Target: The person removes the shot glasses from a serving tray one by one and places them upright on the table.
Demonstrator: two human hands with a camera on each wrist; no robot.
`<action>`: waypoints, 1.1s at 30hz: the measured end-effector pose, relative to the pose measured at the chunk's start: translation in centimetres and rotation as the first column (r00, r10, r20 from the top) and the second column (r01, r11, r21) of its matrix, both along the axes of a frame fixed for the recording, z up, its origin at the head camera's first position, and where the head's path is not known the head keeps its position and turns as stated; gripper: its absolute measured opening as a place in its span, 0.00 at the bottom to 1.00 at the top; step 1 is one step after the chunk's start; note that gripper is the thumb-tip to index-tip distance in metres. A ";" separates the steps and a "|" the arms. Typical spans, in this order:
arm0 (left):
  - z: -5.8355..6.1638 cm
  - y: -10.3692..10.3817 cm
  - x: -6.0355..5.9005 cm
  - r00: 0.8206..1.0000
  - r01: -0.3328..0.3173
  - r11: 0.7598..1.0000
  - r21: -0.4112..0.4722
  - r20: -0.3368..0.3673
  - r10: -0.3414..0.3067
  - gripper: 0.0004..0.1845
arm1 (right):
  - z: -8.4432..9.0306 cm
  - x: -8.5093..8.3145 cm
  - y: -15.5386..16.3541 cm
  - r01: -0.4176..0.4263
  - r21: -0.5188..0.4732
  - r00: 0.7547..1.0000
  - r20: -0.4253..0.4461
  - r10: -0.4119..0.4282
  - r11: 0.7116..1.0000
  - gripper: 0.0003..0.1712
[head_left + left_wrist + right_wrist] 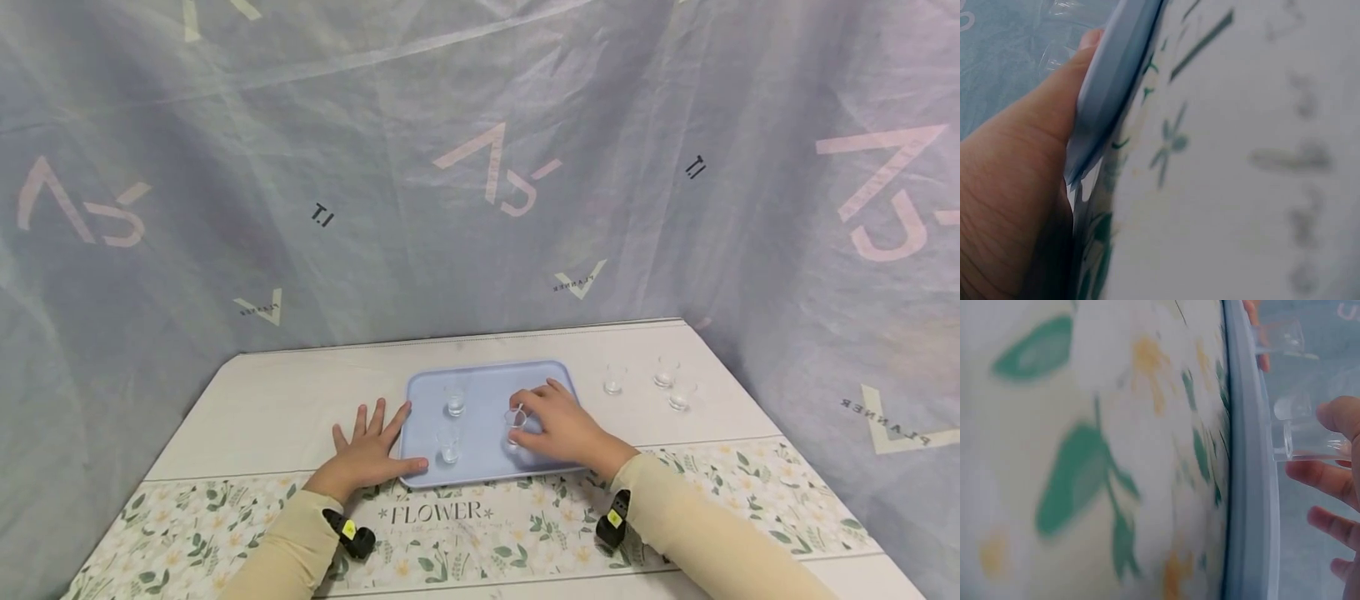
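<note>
A light blue tray (487, 471) lies on the table. My right hand (558, 423) is over its right half and holds a small clear glass (515, 418) between thumb and fingers. The right wrist view shows this glass (1313, 445) between the thumb and index finger, its base close to the tray floor; the other fingers are apart. My left hand (366, 457) is spread at the tray's left edge, its thumb reaching over the near left corner. On the tray's left half stand two more clear glasses, a farther one (454, 404) and a nearer one (450, 451).
Right of the tray, three clear glasses stand on the white table: one nearest the tray (613, 385), one farther back (664, 377) and one at the right (680, 401). A floral strip (465, 558) runs along the front. Grey cloth (390, 250) hangs behind the table.
</note>
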State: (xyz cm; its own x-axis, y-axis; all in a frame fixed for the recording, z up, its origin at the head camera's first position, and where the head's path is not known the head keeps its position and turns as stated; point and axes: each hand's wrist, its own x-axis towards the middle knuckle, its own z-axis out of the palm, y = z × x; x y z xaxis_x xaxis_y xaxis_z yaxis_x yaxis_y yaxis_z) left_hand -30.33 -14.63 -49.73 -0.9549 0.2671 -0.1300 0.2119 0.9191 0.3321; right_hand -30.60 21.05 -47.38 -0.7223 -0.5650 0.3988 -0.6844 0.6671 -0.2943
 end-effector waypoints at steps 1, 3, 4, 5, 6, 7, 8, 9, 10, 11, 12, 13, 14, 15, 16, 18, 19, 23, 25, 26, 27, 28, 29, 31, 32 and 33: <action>-0.1 0.0 0.0 1.000 -0.003 1.000 -0.004 0.001 0.003 0.61 | 0.1 -0.1 0.3 0.012 -0.002 1.000 -0.009 -0.012 1.000 0.21; -0.5 -0.2 -0.2 1.000 -0.005 1.000 0.001 -0.007 0.005 0.62 | 0.3 -0.2 0.8 0.039 -0.005 0.999 -0.031 -0.039 0.999 0.21; -0.8 -0.2 -0.2 1.000 -0.005 1.000 0.007 -0.013 0.005 0.62 | 0.4 -0.2 1.0 0.053 -0.007 0.998 -0.040 -0.053 0.999 0.20; -1.1 -0.3 -0.4 1.000 -0.006 1.000 0.013 -0.020 0.006 0.63 | 0.5 -0.3 1.3 0.068 -0.007 0.997 -0.048 -0.068 0.998 0.20; -1.3 -0.4 -0.4 1.000 -0.007 1.000 0.016 -0.022 0.007 0.63 | 0.6 -0.3 1.6 0.081 -0.009 0.995 -0.054 -0.081 0.997 0.20; -1.2 -0.4 -0.4 1.000 -0.008 1.000 0.013 -0.022 0.008 0.63 | 0.7 -0.2 1.8 0.092 -0.010 0.994 -0.053 -0.092 0.996 0.20; -1.3 -0.4 -0.4 1.000 -0.007 1.000 0.019 -0.024 0.008 0.63 | 0.8 -0.2 2.1 0.103 -0.008 0.993 -0.056 -0.103 0.995 0.21; -1.2 -0.4 -0.4 1.000 -0.006 1.000 0.021 -0.026 0.006 0.63 | 0.8 -0.2 2.4 0.111 -0.008 0.992 -0.057 -0.111 0.994 0.21; -1.2 -0.4 -0.3 1.000 -0.006 1.000 0.017 -0.024 0.007 0.63 | 0.9 -0.2 2.7 0.118 -0.010 0.991 -0.058 -0.118 0.993 0.21; -1.0 -0.4 -0.3 1.000 -0.006 1.000 0.018 -0.023 0.006 0.63 | 0.9 -0.3 3.0 0.126 -0.008 0.990 -0.062 -0.126 0.992 0.21; -0.8 -0.3 -0.2 1.000 -0.006 1.000 0.011 -0.016 0.007 0.63 | 1.0 -0.3 3.4 0.133 -0.011 0.989 -0.066 -0.133 0.991 0.22; -0.7 -0.3 -0.1 1.000 -0.006 1.000 0.006 -0.012 0.006 0.63 | 1.0 -0.3 3.7 0.142 -0.012 0.987 -0.068 -0.142 0.990 0.22; -0.7 -0.3 -0.1 1.000 -0.006 1.000 0.004 -0.013 0.006 0.63 | 1.0 -0.3 4.1 0.154 -0.011 0.985 -0.074 -0.154 0.988 0.22; -0.6 -0.2 -0.1 1.000 -0.004 1.000 0.008 -0.014 0.004 0.63 | 1.0 -0.3 4.4 0.164 -0.011 0.983 -0.078 -0.165 0.986 0.22; -0.5 -0.2 0.0 1.000 -0.003 1.000 0.011 -0.013 0.004 0.63 | 1.0 -0.3 4.7 0.178 -0.010 0.981 -0.079 -0.179 0.984 0.22; -0.3 -0.1 0.1 1.000 -0.003 1.000 0.007 -0.010 0.003 0.62 | 1.0 -0.3 5.4 0.207 -0.006 0.975 -0.080 -0.207 0.978 0.22; -0.3 0.0 0.1 1.000 -0.002 1.000 0.010 -0.012 0.002 0.62 | 1.0 -0.2 5.7 0.221 -0.004 0.972 -0.078 -0.220 0.975 0.22; -0.5 -0.1 0.0 1.000 -0.005 1.000 0.008 -0.010 0.005 0.62 | 1.2 -0.2 6.9 0.274 0.008 0.959 -0.073 -0.273 0.962 0.21; -0.8 -0.1 -0.1 1.000 -0.010 1.000 0.003 -0.007 0.010 0.62 | 1.2 -0.2 7.5 0.301 0.017 0.952 -0.069 -0.299 0.954 0.21; -1.0 -0.2 -0.2 1.000 -0.010 1.000 0.004 -0.009 0.010 0.63 | 1.2 -0.2 7.9 0.312 0.022 0.948 -0.069 -0.310 0.950 0.21; -1.1 -0.3 -0.4 1.000 -0.009 1.000 0.007 -0.013 0.009 0.63 | 1.2 -0.3 8.2 0.324 0.028 0.944 -0.070 -0.322 0.946 0.21; -1.3 -0.3 -0.4 1.000 -0.010 1.000 0.006 -0.015 0.010 0.63 | 1.2 -0.3 8.5 0.335 0.032 0.940 -0.073 -0.332 0.942 0.20; -1.5 -0.4 -0.5 1.000 -0.012 1.000 0.004 -0.017 0.012 0.63 | 1.3 -0.3 8.8 0.342 0.034 0.938 -0.075 -0.339 0.939 0.20; -1.6 -0.4 -0.6 1.000 -0.011 1.000 0.019 -0.027 0.011 0.63 | 1.3 -0.3 9.4 0.357 0.036 0.932 -0.081 -0.353 0.933 0.20; -1.7 -0.4 -0.6 1.000 -0.010 1.000 0.024 -0.030 0.010 0.63 | 1.2 -0.3 9.8 0.365 0.036 0.929 -0.083 -0.361 0.930 0.20; -1.6 -0.4 -0.6 1.000 -0.009 1.000 0.026 -0.030 0.010 0.63 | 1.2 -0.3 10.0 0.375 0.038 0.925 -0.085 -0.371 0.926 0.20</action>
State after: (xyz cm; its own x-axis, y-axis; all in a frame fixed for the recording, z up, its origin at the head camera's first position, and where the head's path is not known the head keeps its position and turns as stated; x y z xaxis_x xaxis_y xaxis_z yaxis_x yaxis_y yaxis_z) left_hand -30.88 -15.02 -51.37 -0.9608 0.2606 -0.0944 0.2132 0.9125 0.3493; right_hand -30.94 31.10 -46.17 -0.8541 -0.2821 0.4370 -0.4014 0.8917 -0.2090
